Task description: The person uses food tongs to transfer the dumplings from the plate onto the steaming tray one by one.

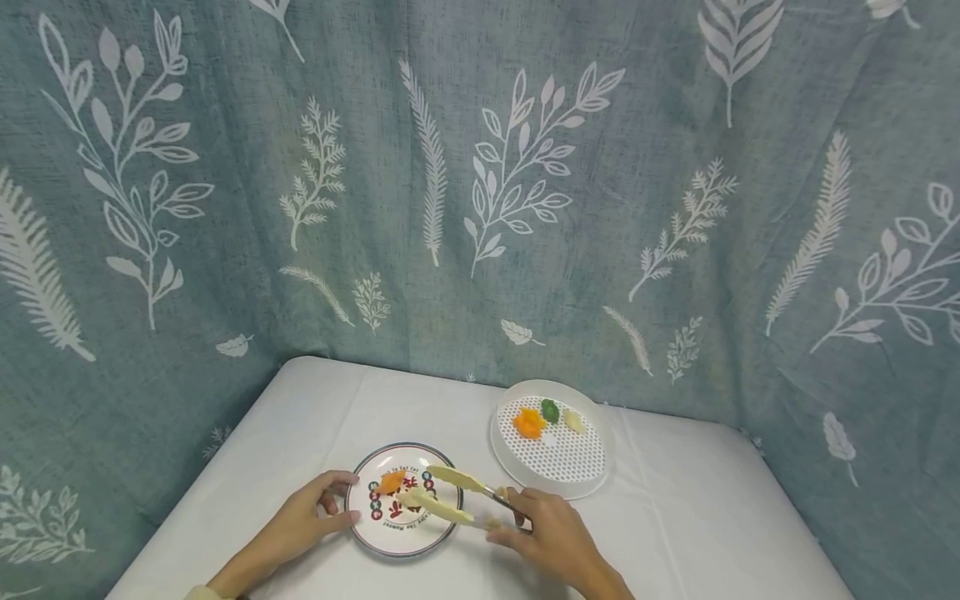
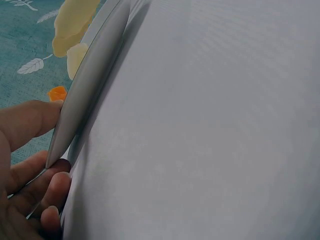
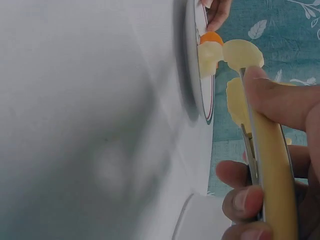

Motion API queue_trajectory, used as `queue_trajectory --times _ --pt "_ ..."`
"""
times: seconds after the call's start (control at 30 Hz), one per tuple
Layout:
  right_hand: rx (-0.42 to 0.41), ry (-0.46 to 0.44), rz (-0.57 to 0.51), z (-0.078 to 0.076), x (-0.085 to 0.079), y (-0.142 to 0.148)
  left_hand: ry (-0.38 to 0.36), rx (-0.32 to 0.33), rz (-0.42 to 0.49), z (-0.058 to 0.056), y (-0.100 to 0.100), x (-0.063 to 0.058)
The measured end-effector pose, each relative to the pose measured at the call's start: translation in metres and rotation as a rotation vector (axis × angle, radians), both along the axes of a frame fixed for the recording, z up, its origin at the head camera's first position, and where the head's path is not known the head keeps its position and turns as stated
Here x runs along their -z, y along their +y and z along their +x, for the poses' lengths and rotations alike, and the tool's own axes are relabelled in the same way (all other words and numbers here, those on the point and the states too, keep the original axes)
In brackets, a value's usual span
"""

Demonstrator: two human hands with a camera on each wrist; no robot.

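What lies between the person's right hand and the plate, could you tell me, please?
The yellow-tipped tongs: in the head view they reach from the right hand to over the plate, with white tablecloth beneath.

plate [image 1: 397, 547] set on table [image 1: 675, 508], left | tray [image 1: 558, 460] (three pieces [image 1: 529, 422] contained) placed right, farther back | tongs [image 1: 461, 480] held partly over plate
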State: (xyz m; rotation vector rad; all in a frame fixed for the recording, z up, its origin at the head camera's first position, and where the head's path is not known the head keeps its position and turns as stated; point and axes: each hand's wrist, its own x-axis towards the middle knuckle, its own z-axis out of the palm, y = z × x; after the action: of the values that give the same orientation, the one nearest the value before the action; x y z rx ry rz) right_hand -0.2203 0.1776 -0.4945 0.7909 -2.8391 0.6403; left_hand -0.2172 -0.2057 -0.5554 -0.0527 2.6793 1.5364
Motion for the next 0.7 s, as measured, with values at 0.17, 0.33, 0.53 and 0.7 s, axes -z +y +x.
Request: queue_trajectory --times 0.17,0.33,0.53,0.7 --pt "0.000 -0.037 0.038 0.001 0.003 -0.003 -0.001 -0.003 -0.001 -0.001 0.000 0.001" --pt "0.000 -0.022 0.086 0.002 0.007 -0.008 -0.010 -0.010 -0.012 0.000 0.001 0.002" --pt "-0.022 0.034 0.105 0.001 0.009 -0.013 -0.014 -0.013 -0.008 0.002 0.002 -0.001" --pt "-0.037 0.101 0.110 0.000 0.011 -0.015 -0.014 -0.007 0.002 0.002 0.001 -0.002"
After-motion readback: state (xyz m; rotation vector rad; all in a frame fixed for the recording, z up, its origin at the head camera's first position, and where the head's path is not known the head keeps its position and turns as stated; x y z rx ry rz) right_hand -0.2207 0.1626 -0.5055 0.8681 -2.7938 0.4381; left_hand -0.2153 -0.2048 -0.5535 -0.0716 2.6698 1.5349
